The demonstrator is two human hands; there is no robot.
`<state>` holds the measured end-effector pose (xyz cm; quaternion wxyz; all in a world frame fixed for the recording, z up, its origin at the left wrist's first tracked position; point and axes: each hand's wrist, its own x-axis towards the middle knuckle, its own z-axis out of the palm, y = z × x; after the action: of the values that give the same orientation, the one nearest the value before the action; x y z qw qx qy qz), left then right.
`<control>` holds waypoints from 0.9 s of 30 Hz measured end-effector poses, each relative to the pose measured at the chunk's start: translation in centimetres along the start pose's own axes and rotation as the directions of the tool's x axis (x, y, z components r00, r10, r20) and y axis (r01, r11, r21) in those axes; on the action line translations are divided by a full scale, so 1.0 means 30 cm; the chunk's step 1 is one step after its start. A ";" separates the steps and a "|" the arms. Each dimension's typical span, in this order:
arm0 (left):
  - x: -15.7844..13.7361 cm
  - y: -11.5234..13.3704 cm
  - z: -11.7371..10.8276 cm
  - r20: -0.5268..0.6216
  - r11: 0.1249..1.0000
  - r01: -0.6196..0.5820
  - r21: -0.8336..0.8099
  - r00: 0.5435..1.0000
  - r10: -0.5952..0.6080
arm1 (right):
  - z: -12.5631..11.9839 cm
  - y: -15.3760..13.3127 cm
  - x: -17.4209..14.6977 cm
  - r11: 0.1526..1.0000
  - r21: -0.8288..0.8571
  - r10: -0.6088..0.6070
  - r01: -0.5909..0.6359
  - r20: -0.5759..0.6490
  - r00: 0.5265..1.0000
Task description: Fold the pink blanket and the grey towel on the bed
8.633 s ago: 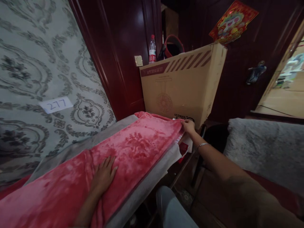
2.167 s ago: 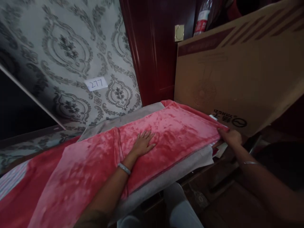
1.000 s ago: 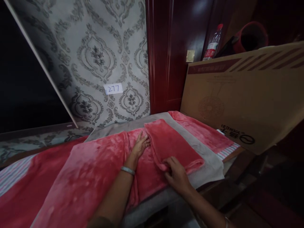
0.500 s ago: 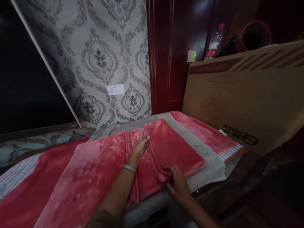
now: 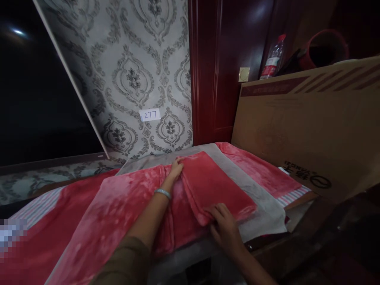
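A red plush cloth [image 5: 215, 184] lies spread over a grey cloth [image 5: 265, 223], its right part folded back into a thick flap. My left hand [image 5: 177, 168], with a bangle on the wrist, is closed on the far corner of the flap's folded edge. At the near corner of that same edge, my right hand [image 5: 226, 226] pinches the plush between thumb and fingers; the thumb side is partly hidden. Left of the flap, a raised ridge crosses the cloth beside my left forearm.
More red plush with striped ends lies left and right [image 5: 258, 170]. A large cardboard box [image 5: 297, 126] stands at the right, a plastic bottle [image 5: 271, 63] behind its top edge. A dark screen [image 5: 44, 99] leans at left before patterned wallpaper [image 5: 133, 79].
My left hand has gone from fingers stretched along the fold to closed on its far corner. My right hand has stayed at the near corner. The view has shifted slightly.
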<state>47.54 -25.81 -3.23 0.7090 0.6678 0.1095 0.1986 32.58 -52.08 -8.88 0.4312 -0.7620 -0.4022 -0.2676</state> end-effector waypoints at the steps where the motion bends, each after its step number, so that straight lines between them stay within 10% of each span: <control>1: -0.005 0.001 -0.024 -0.029 1.000 -0.005 0.007 1.000 0.005 | 0.004 -0.021 0.004 1.000 0.000 -0.015 0.015 0.015 1.000; 9: -0.113 -0.071 -0.157 -0.103 0.998 0.059 -0.030 0.993 -0.062 | 0.122 -0.091 -0.072 0.999 -0.051 0.029 -0.015 0.274 0.961; 27: -0.079 -0.118 -0.145 -0.250 0.998 -0.060 -0.007 0.967 0.057 | 0.124 -0.057 -0.086 0.993 0.088 0.057 -0.082 0.251 0.966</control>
<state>44.07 -22.99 -7.38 0.6883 0.6352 0.1766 0.3027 29.98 -49.29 -11.86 0.4236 -0.7811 -0.4385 -0.1348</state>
